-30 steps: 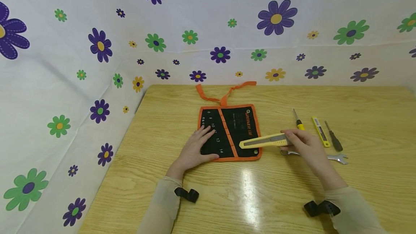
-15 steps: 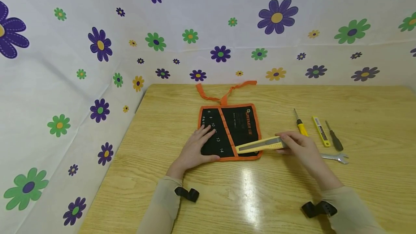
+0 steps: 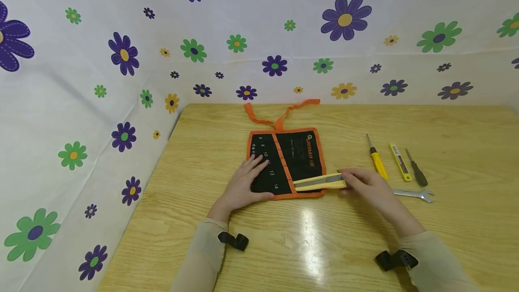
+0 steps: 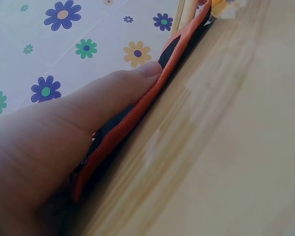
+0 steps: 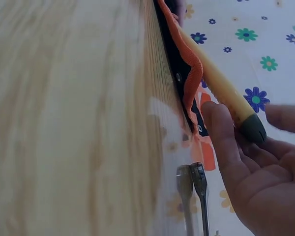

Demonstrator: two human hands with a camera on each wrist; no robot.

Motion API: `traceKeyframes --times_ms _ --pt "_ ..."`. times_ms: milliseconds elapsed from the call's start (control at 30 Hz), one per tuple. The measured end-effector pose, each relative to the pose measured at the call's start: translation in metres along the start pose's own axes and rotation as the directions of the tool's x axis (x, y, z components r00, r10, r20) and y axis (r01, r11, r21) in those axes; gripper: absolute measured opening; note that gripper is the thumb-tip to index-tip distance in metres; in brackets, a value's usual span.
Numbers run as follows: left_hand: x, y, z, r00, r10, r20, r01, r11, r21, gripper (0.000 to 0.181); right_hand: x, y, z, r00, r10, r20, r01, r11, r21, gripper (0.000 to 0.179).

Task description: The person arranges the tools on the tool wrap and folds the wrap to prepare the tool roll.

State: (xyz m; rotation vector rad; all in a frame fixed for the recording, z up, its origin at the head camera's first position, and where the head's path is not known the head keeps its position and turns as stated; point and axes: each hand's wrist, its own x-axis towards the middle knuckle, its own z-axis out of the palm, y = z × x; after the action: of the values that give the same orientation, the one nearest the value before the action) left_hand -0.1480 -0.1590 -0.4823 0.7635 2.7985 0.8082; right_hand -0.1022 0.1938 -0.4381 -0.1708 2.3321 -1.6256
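My left hand (image 3: 246, 183) rests with spread fingers on the left half of a black tool pouch (image 3: 299, 152) with orange trim. Its thumb (image 4: 123, 86) presses along the near orange edge in the left wrist view. At the other side, my right hand (image 3: 371, 190) holds a yellow utility knife (image 3: 320, 182) by its dark grey end. The knife lies across the pouch's right half, its front end at the orange band beside the pocket marked 14. In the right wrist view the knife (image 5: 219, 86) slants over the pouch's wavy orange edge.
Right of the pouch lie a yellow-handled screwdriver (image 3: 378, 163), a narrow yellow case with a label (image 3: 400, 162), and a dark-handled screwdriver (image 3: 417, 172). A wrench (image 3: 417, 194) is partly behind my right hand. Orange ties (image 3: 279, 123) extend toward the table's back edge.
My right hand has moved left and slightly nearer with the utility knife, bringing its front end from over the pouch's right half to the orange band. The left hand stays put.
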Motion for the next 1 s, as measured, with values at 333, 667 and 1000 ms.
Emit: traceKeyframes --times_ms 333,667,1000 --pt "0.0 0.0 0.0 1.0 -0.001 -0.001 0.001 1.0 0.008 0.093 0.0 -0.004 0.004 0.977 -0.167 0.132 0.201 0.925 -0.322 0.047" --pt "0.001 -0.001 0.001 1.0 -0.002 -0.002 0.002 1.0 0.024 0.094 0.004 -0.011 0.013 0.941 -0.325 0.091 0.329 0.818 -0.472 0.045" --pt "0.0 -0.001 0.0 1.0 -0.008 0.0 0.008 1.0 0.013 0.094 0.013 -0.016 0.023 0.933 -0.353 0.075 0.339 0.787 -0.516 0.031"
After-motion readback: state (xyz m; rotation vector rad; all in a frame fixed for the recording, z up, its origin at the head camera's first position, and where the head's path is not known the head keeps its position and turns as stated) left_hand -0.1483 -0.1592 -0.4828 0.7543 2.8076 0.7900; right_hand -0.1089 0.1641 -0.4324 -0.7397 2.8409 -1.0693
